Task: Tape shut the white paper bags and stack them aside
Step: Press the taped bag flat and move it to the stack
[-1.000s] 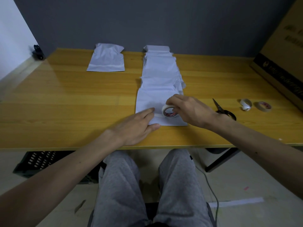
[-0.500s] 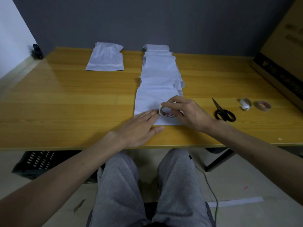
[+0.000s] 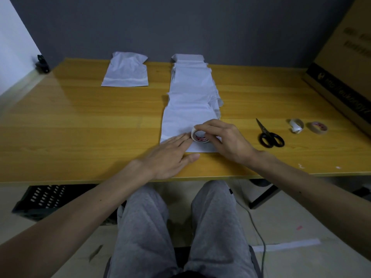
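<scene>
A row of overlapping white paper bags (image 3: 190, 97) runs from the table's far edge toward me. The nearest bag (image 3: 176, 125) lies flat near the front edge. My left hand (image 3: 170, 155) presses flat on its lower left corner, fingers straight. My right hand (image 3: 226, 141) grips a small roll of tape (image 3: 198, 136) standing on that bag, fingertips curled over its top. A single white bag (image 3: 126, 71) lies apart at the back left.
Black scissors (image 3: 270, 135) lie to the right of my right hand. Further right sit a crumpled tape roll (image 3: 295, 126) and another tape roll (image 3: 318, 127). A large cardboard box (image 3: 345, 63) fills the right side. The wooden table (image 3: 70, 117) has bare surface at left.
My right hand has drawn the tape roll leftward across the nearest bag, toward my left fingertips. My left hand stays pressed on the bag's corner, shifted slightly.
</scene>
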### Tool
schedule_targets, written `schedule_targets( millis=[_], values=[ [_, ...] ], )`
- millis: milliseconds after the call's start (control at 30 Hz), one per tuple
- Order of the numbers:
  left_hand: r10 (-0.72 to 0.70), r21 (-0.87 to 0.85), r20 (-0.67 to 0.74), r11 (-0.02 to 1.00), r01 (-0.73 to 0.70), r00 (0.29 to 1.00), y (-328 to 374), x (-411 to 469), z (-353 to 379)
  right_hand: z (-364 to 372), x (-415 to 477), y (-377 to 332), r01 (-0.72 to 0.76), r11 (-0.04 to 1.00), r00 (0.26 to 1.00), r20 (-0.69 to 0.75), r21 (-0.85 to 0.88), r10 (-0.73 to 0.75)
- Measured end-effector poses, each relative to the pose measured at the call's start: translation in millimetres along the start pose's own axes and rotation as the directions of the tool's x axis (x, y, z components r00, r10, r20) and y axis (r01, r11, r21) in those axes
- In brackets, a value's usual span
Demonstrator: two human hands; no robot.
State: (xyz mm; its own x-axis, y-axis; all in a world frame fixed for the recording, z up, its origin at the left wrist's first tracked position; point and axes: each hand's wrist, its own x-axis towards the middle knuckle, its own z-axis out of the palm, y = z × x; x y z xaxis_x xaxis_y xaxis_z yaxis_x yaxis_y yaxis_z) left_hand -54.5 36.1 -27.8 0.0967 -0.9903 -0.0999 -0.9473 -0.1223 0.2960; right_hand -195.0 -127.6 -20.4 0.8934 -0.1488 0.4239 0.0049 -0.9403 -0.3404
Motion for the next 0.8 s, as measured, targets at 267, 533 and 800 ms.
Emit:
schedule_targets(
  millis=[267,533,800],
  values=[
    [0.011,-0.003,0.066,1.0,-0.011,0.998,-4,6,2,1,-7,2,-0.083,0.996,0.991,-0.105,0.044,0.087],
    [-0.008,0.052,0.056,0.999,0.005,0.998,-2,3,5,-3,-1,2,-0.021,1.0,0.998,-0.065,-0.005,0.021],
    [-0.017,0.061,0.078,0.998,0.012,0.997,-1,3,2,-12,-2,7,-0.026,0.997,1.0,-0.013,-0.074,0.025]
  ],
)
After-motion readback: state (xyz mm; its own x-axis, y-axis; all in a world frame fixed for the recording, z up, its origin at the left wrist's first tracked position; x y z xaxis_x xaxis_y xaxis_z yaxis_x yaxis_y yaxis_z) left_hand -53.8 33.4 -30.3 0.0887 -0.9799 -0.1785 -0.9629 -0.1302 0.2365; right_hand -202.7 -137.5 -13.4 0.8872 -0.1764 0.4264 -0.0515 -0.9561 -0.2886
